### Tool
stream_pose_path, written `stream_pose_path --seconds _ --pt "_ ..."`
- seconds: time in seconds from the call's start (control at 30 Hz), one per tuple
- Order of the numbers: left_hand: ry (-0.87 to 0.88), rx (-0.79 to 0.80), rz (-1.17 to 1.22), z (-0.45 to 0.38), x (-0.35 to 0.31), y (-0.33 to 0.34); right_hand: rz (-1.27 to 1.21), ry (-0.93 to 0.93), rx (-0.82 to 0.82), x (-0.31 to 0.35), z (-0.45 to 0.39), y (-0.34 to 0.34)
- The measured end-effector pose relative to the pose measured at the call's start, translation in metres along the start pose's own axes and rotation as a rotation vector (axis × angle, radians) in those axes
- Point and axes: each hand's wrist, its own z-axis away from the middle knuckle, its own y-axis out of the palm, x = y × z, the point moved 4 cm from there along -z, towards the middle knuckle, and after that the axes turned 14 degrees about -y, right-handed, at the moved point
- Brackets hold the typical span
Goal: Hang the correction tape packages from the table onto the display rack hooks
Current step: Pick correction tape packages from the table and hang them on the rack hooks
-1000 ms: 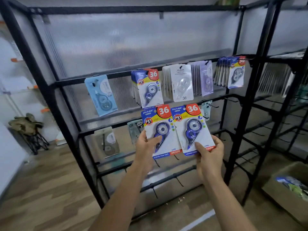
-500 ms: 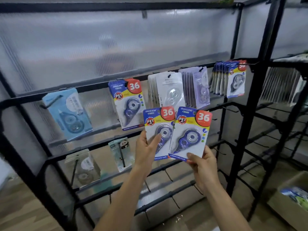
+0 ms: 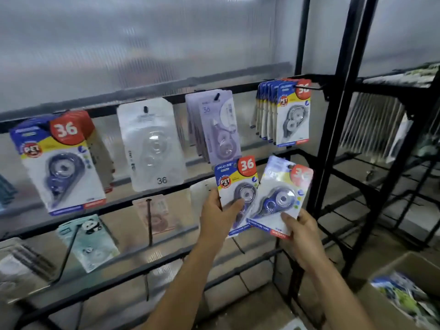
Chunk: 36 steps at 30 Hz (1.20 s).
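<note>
I see my left hand (image 3: 217, 211) pinching one correction tape package (image 3: 234, 186) upright, thumb across its front. My right hand (image 3: 301, 231) grips a second package (image 3: 282, 196) by its bottom edge, tilted right, overlapping the first, near the rack's black post (image 3: 333, 129).

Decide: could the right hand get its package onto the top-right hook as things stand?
Probably yes: the right hand holds its package just below the hook, with nothing between, though that hook already looks full.

The package (image 3: 234, 186) in the left hand (image 3: 217, 211) is showing "JINUO", "36", "PET" and "CORRECTION TAPE". The clear hanging pack (image 3: 152, 144) is showing "36"; the far-left hanging pack (image 3: 59, 163) "36" and "PET".
</note>
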Motion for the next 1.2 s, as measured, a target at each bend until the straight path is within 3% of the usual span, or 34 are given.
stream_pose_path --seconds 0.23,0.53,0.7,1.2 --pt "-0.086 0.001 -0.089 -0.032 0.026 0.084 0.043 0.035 0.078 0.001 -0.075 -0.067" --pt "-0.157 -0.062 -0.149 -0.063 0.048 0.125 0.039 0.091 0.116 -0.021 -0.11 -0.088" --pt "-0.162 -0.077 -0.163 -0.077 0.061 0.143 0.2 0.031 0.098 -0.031 -0.124 -0.108" --pt "0.058 -0.589 -0.319 -0.095 0.052 0.167 0.298 0.155 0.308 -0.084 -0.184 -0.123"
